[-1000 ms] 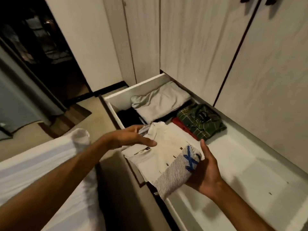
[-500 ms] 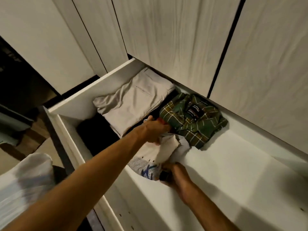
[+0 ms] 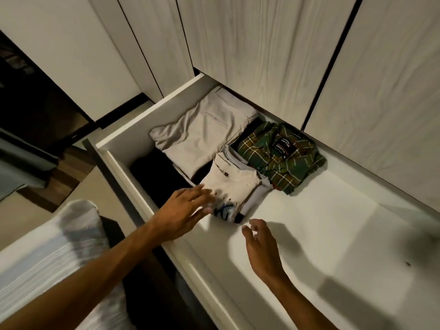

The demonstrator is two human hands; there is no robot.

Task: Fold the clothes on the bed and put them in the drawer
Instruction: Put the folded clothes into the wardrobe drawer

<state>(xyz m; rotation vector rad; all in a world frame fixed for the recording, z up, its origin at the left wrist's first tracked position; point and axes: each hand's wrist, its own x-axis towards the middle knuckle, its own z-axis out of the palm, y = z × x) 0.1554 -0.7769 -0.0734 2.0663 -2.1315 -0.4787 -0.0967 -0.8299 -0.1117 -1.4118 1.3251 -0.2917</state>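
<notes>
A folded white shirt (image 3: 232,184) with a blue print and striped edge lies in the open white drawer (image 3: 321,234), next to a folded green plaid shirt (image 3: 281,160). Behind them are folded beige trousers (image 3: 202,134) and a black garment (image 3: 157,172). My left hand (image 3: 183,214) hovers with spread fingers at the white shirt's near edge, holding nothing. My right hand (image 3: 262,248) floats over the bare drawer floor just right of the shirt, fingers loosely curled and empty.
Pale wardrobe doors (image 3: 273,55) rise directly behind the drawer. The bed's corner with white striped bedding (image 3: 59,246) sits at lower left. A dark doorway (image 3: 35,96) opens at the far left. The drawer's right half is bare white floor.
Both hands carried the folded white shirt down into the drawer, set it beside the plaid shirt and let go. They have since drawn back toward me.
</notes>
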